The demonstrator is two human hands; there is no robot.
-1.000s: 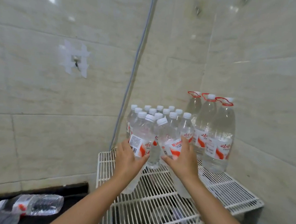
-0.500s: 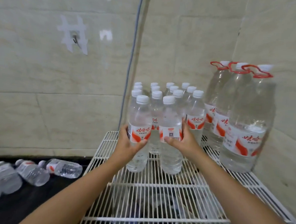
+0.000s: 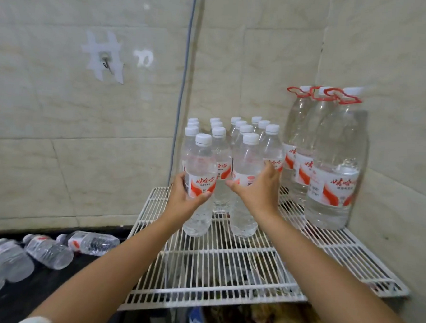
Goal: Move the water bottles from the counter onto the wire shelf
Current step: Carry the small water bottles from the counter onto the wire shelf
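Note:
Two small clear water bottles with white caps and red-and-white labels stand upright at the front of a cluster of several like bottles (image 3: 233, 132) on the white wire shelf (image 3: 226, 263). My left hand (image 3: 183, 199) grips the left front bottle (image 3: 202, 160) around its label. My right hand (image 3: 257, 193) holds the right front bottle (image 3: 248, 158), thumb on its left side and fingers round its right side. Several more small bottles (image 3: 49, 251) lie on their sides on the black counter (image 3: 27, 292) at the lower left.
Three large bottles with red handles (image 3: 335, 167) stand in the shelf's back right corner against the tiled wall. A grey cable (image 3: 184, 85) runs down the wall behind the shelf. A wall hook (image 3: 106, 62) sits at upper left. Clutter lies under the shelf.
Both bottles came down from mid-air and now stand on the shelf in front of the cluster. The view has moved closer and lower, showing more of the counter bottles.

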